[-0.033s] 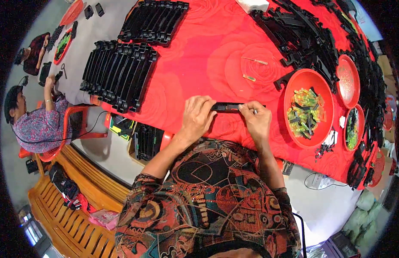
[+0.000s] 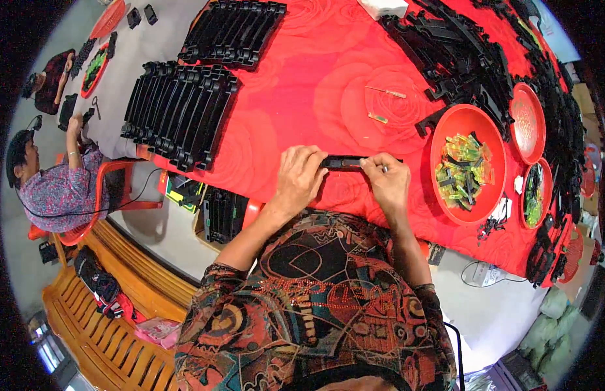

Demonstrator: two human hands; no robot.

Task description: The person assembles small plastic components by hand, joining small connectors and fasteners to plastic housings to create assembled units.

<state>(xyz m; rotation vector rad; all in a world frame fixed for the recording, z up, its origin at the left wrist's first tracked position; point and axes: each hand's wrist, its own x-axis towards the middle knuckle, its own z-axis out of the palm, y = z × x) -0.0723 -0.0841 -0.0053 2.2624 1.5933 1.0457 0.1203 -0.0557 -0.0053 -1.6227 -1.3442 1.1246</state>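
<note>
Strip of black plastic [image 2: 342, 162], long and narrow, is clamped between the left hand [image 2: 298, 181] and right hand [image 2: 390, 184] near the edge of the red, rose-patterned tabletop [image 2: 270, 117], barely changed from an instant earlier, so handling apparently continues.

Slim black bar [image 2: 342, 163], roughly crosswise

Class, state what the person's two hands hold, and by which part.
A long black strip: the left hand grips its left end, the right hand pinches it toward its right end.
</note>
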